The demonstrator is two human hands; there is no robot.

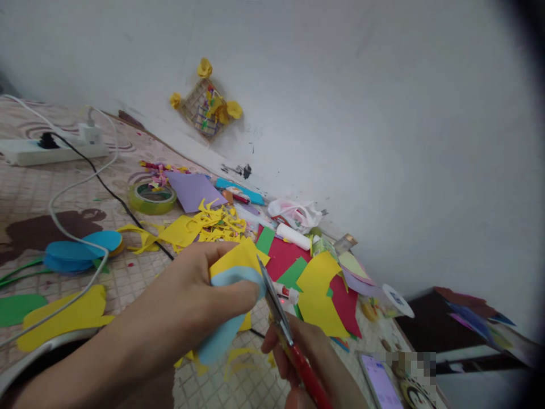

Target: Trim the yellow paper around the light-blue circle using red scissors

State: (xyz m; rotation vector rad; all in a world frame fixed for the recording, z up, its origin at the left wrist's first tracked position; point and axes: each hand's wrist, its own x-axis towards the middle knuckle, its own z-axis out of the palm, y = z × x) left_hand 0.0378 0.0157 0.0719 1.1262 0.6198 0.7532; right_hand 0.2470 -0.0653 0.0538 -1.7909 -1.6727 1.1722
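My left hand [208, 295] pinches a piece of yellow paper [232, 257] with a light blue paper shape [223, 339] laid against it, the thumb pressing on the blue. In my right hand [315, 346] is a pair of scissors [279, 318] with red handles and metal blades pointing up and away from me. The blade tips are at the right edge of the yellow paper; whether they are biting into it I cannot tell. Below both hands, several yellow offcuts lie on the tablecloth.
A heap of yellow scraps [221, 223], a tape roll [152, 197] and purple paper [196, 190] lie beyond my hands. Yellow sheets [321, 292] are at right, near a phone [378, 380]. Blue ovals [80, 251], cables and a power strip [55, 152] lie left.
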